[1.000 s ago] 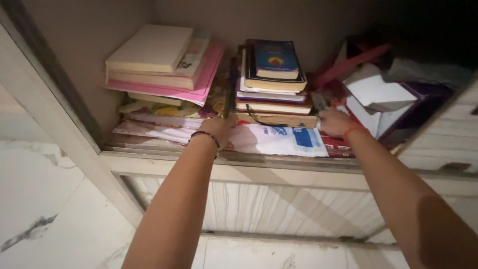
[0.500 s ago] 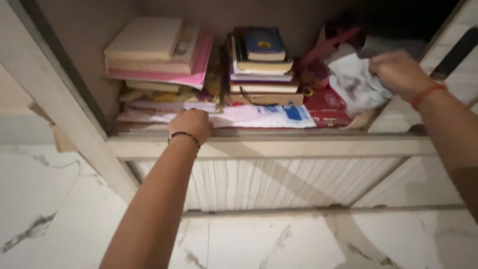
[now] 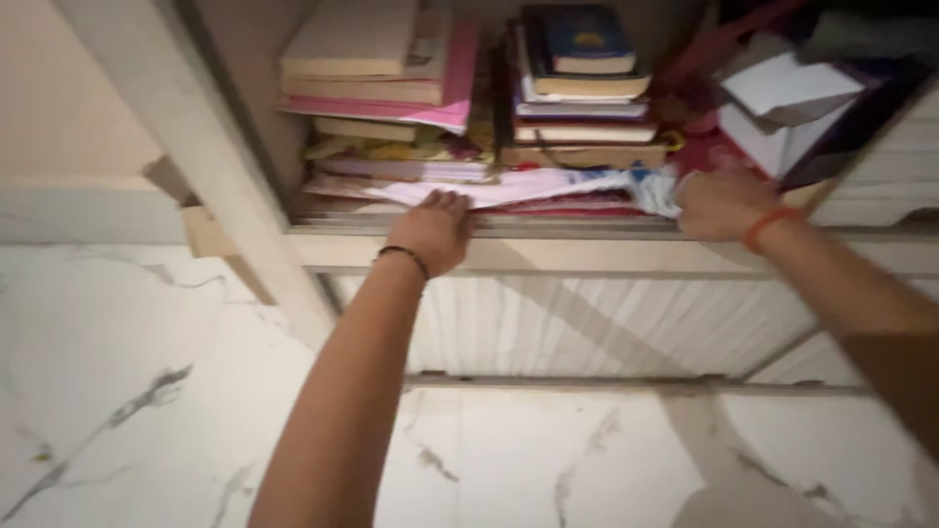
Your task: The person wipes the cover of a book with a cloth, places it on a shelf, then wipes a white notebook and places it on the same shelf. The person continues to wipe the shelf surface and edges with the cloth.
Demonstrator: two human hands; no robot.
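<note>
A cupboard shelf (image 3: 469, 227) above a marble floor (image 3: 117, 391) carries two stacks of books (image 3: 577, 88), both standing in place over a loose layer of white and pink papers (image 3: 528, 188) at the shelf's front edge. The left hand (image 3: 430, 230) rests fingers-down on the papers, while the right hand (image 3: 719, 203) is curled around their blue-printed corner (image 3: 657, 188). The papers lie pinned beneath the books, not drawn out.

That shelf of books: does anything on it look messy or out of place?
Yes. Under the two book stacks, loose papers stick out crookedly over the shelf edge, with the left hand and right hand on them. White boxes sit tilted at right.
</note>
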